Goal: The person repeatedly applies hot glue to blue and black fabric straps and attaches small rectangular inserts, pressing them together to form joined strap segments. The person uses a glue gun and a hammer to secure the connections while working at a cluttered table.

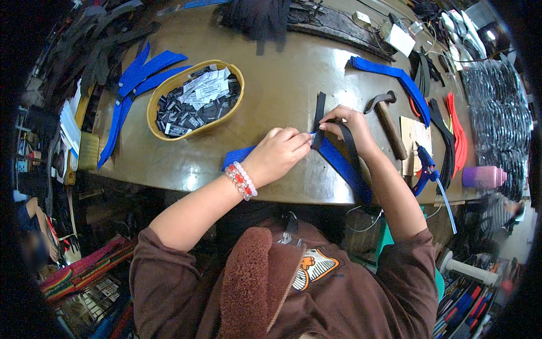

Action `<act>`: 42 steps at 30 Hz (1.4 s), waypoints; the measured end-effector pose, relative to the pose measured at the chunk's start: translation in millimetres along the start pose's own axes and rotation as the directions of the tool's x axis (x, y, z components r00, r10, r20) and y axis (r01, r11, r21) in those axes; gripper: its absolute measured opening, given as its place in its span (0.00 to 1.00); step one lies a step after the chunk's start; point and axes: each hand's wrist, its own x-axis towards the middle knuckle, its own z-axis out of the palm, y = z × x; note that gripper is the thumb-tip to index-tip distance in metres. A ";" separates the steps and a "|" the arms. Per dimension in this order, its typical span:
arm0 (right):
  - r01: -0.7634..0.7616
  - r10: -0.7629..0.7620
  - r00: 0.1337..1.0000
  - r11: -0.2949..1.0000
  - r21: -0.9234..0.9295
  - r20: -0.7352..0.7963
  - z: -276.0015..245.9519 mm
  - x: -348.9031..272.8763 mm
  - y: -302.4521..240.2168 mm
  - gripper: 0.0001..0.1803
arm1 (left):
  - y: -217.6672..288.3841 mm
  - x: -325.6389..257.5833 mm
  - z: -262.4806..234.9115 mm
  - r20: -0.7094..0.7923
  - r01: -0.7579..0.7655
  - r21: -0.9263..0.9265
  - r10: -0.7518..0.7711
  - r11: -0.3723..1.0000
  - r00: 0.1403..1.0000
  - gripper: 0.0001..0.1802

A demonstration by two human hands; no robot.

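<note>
A blue fabric strap lies across the front of the olive worktable. A black strap crosses it. My left hand, with a bead bracelet on the wrist, pinches the blue strap where the two meet. My right hand grips the black strap at the same spot, fingers closed on it. A small white label seems to sit between the fingertips.
A yellow oval basket of black and white labels stands at left, with blue straps beside it. A hammer, a blue glue gun, red and black straps and a pink bottle lie at right.
</note>
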 end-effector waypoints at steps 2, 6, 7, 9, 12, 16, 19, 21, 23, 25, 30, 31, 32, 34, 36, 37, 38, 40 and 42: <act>-0.150 0.145 0.985 0.988 0.045 0.095 -1.1 5.6 5.5 0.09 | 0.4 -0.5 -0.5 0.004 -0.003 0.002 0.003 1.000 1.000 0.15; -0.187 0.192 0.967 0.981 -0.049 0.167 -1.8 18.8 7.3 0.10 | 1.4 -0.6 -0.4 0.016 0.003 0.009 -0.004 1.000 1.000 0.14; -0.128 0.137 0.976 0.990 -0.066 0.170 -2.0 22.9 6.8 0.09 | 1.6 -0.1 -0.2 0.023 0.012 0.013 -0.012 1.000 1.000 0.14; -0.170 0.218 0.946 0.964 -0.205 0.240 -2.5 33.4 7.0 0.10 | 1.3 1.8 -0.3 0.000 -0.010 0.026 0.010 1.000 1.000 0.14; -0.309 0.276 0.949 0.906 -0.289 -0.149 -8.7 27.8 18.1 0.13 | -0.3 4.3 -2.7 0.071 -0.036 0.016 0.035 0.999 0.997 0.13; -0.494 0.036 0.807 0.586 -0.642 -0.589 -32.7 -28.0 48.3 0.25 | 6.0 -0.6 -8.8 0.187 -0.115 -0.046 0.122 0.992 0.975 0.13; -0.506 0.280 0.861 0.378 -0.775 -0.425 -53.0 -56.6 50.2 0.28 | 21.2 -8.5 -11.7 0.083 -0.075 0.022 0.073 0.997 0.994 0.12; -0.475 0.236 0.868 0.653 -0.590 -0.438 -55.4 -65.8 27.1 0.28 | 31.4 -12.9 -11.8 -0.042 0.137 -0.092 -0.141 0.986 0.989 0.12; -0.359 0.274 0.848 0.926 -0.113 -0.453 -47.7 -75.9 -16.3 0.26 | 38.3 -17.5 -10.6 -0.126 0.348 -0.208 -0.378 0.914 0.917 0.14; 0.004 -0.123 0.852 0.974 -0.228 -0.509 -21.7 -101.0 -61.5 0.24 | 41.8 -20.5 -8.8 -0.100 0.406 -0.265 -0.444 0.875 0.891 0.15; -0.339 0.324 0.940 0.922 -0.187 -0.106 14.7 -150.9 -88.0 0.20 | 43.7 -24.2 -8.2 -0.151 0.385 -0.239 -0.426 0.891 0.892 0.11; -0.322 0.296 0.937 0.937 -0.132 -0.183 16.7 -153.4 -85.5 0.21 | 45.4 -25.3 -8.1 -0.159 0.348 -0.229 -0.388 0.909 0.908 0.11; -0.331 0.320 0.924 0.943 -0.021 -0.210 16.2 -151.8 -82.9 0.23 | 48.0 -26.1 -7.6 -0.168 0.312 -0.215 -0.349 0.926 0.922 0.10; -0.274 0.261 0.930 0.962 -0.014 -0.258 11.9 -141.7 -82.0 0.24 | 54.1 -28.0 -5.4 -0.218 0.187 -0.172 -0.223 0.967 0.950 0.10; -0.324 0.313 0.946 0.924 -0.204 -0.087 6.0 -125.6 -85.5 0.24 | 61.0 -28.5 -1.1 -0.119 0.074 -0.129 -0.089 0.989 0.989 0.17; -0.428 0.429 0.903 0.900 -0.088 -0.002 1.3 -115.6 -84.5 0.24 | 66.1 -27.3 2.3 -0.055 0.046 -0.125 -0.054 0.991 0.997 0.21; -0.517 0.517 0.856 0.856 0.016 0.009 -5.0 -108.7 -80.8 0.25 | 72.1 -27.1 4.3 -0.031 0.021 -0.088 -0.024 0.996 0.999 0.25; -0.618 0.627 0.779 0.757 0.210 0.032 -21.2 -96.2 -60.4 0.26 | 85.9 -26.5 4.0 0.103 -0.012 -0.014 0.013 1.000 0.995 0.29; -0.431 0.425 0.849 0.901 0.055 -0.315 -31.7 -84.8 -18.6 0.27 | 100.2 -22.0 -2.9 0.112 -0.107 0.049 0.101 0.993 0.988 0.23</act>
